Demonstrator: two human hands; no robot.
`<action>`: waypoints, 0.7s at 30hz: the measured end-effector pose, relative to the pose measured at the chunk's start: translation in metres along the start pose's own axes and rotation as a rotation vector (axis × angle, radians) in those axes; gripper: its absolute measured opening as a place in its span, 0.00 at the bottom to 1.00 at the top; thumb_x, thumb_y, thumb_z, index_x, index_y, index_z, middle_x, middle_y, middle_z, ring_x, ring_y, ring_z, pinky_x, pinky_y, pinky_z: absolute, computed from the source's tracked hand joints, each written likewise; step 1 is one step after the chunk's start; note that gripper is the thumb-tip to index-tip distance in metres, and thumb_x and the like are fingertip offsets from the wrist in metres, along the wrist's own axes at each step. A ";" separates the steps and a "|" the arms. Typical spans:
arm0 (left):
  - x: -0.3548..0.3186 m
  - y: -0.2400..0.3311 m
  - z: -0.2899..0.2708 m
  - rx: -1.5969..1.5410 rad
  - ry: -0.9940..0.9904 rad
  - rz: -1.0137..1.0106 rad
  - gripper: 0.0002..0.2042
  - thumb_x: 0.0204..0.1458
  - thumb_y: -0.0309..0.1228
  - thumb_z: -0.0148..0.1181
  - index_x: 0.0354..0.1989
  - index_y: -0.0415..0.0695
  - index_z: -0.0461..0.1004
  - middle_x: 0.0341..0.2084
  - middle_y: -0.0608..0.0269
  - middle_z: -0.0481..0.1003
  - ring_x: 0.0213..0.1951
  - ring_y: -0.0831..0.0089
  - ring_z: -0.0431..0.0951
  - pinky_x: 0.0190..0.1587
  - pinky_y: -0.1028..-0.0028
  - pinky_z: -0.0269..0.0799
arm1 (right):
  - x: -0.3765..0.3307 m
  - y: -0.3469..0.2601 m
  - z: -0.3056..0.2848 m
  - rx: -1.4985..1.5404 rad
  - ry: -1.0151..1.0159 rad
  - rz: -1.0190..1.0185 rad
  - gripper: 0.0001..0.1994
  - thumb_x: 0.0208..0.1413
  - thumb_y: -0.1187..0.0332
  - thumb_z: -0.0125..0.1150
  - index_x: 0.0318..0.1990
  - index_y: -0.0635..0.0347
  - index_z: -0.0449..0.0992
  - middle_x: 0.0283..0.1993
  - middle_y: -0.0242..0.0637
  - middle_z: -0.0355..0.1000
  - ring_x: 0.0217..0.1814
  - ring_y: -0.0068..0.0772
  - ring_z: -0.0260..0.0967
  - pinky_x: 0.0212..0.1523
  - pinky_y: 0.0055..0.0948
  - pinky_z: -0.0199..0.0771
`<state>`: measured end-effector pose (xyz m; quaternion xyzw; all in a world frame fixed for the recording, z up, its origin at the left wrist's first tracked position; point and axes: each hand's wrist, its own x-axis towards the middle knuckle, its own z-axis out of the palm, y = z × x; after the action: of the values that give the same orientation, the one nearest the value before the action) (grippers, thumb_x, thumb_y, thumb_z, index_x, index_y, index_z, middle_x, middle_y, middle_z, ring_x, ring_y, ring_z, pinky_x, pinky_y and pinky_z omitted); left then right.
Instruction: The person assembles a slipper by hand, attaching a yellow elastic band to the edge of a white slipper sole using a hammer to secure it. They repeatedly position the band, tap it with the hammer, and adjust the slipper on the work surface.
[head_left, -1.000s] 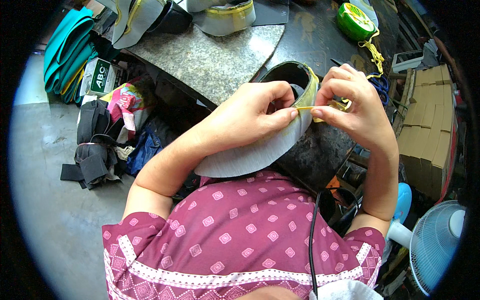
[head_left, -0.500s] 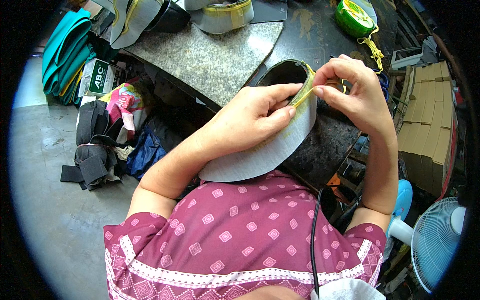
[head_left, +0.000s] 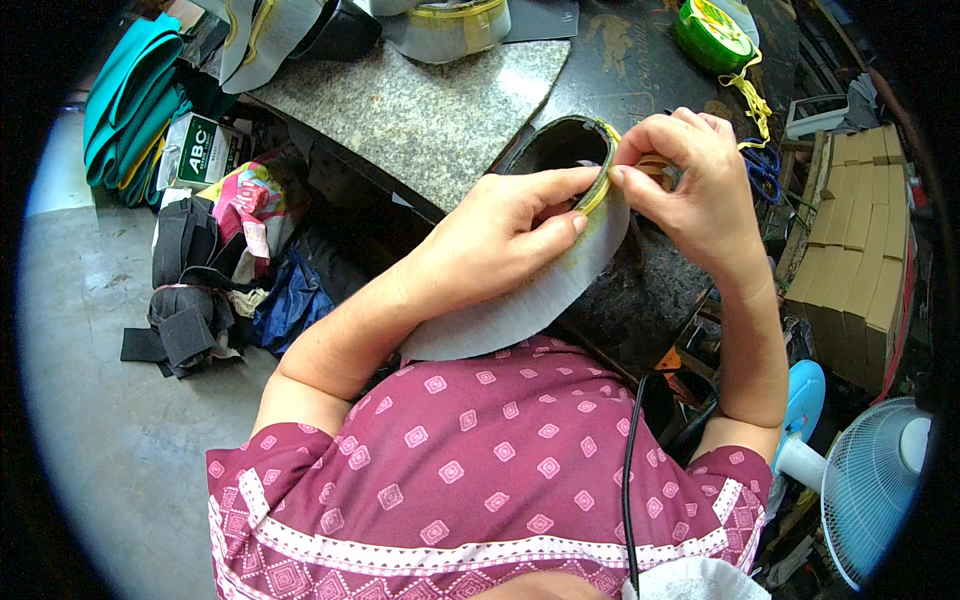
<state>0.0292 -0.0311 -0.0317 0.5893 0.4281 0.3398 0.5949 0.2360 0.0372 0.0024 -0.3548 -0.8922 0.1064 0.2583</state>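
A grey curved piece with a dark hollow opening (head_left: 530,310), resembling a shoe upper, rests against my shirt and the bench. My left hand (head_left: 490,230) grips its rim from the left, thumb outside and fingers over the edge. Yellow glue-like stains mark the grey surface near the rim. Along that rim runs a narrow yellow tape (head_left: 599,196). At the rim's right side, my right hand (head_left: 690,185) pinches the tape between thumb and forefinger. Part of the tape trails behind that hand toward a green-and-yellow tape roll (head_left: 714,36) on the dark table.
A speckled stone slab (head_left: 430,110) lies ahead, with similar grey pieces (head_left: 450,35) beyond it. Blue-handled scissors (head_left: 765,175) lie right of my right hand. Stacked cardboard (head_left: 850,230) and a fan (head_left: 880,480) stand at right; folded green cloth (head_left: 130,110) and fabric bundles are at left.
My right hand has moved slightly left, bringing its pinch from off the rim to against it. The tape stretch between hand and rim is shorter. My left hand stays nearly in place.
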 end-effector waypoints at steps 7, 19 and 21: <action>0.010 -0.001 -0.005 -0.106 0.045 0.000 0.12 0.61 0.29 0.61 0.47 0.34 0.76 0.33 0.70 0.77 0.35 0.87 0.73 0.38 0.83 0.70 | -0.012 -0.015 0.008 0.611 -0.035 0.352 0.13 0.55 0.74 0.65 0.43 0.58 0.67 0.30 0.27 0.70 0.31 0.19 0.67 0.35 0.20 0.65; 0.007 -0.009 0.002 -0.236 0.109 0.037 0.22 0.60 0.26 0.58 0.62 0.32 0.67 0.28 0.72 0.74 0.29 0.88 0.70 0.31 0.82 0.67 | -0.017 -0.002 0.012 0.662 -0.056 0.461 0.10 0.54 0.75 0.70 0.42 0.63 0.75 0.30 0.25 0.71 0.30 0.10 0.66 0.30 0.13 0.65; 0.007 -0.010 0.004 -0.283 0.134 0.065 0.22 0.61 0.26 0.58 0.63 0.32 0.66 0.30 0.71 0.75 0.30 0.88 0.71 0.33 0.83 0.68 | -0.016 -0.001 0.015 0.645 -0.002 0.413 0.09 0.53 0.76 0.70 0.40 0.64 0.76 0.31 0.26 0.71 0.31 0.11 0.67 0.32 0.14 0.67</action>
<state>0.0343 -0.0267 -0.0427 0.4894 0.3953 0.4543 0.6308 0.2369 0.0254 -0.0161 -0.4274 -0.7228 0.4320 0.3291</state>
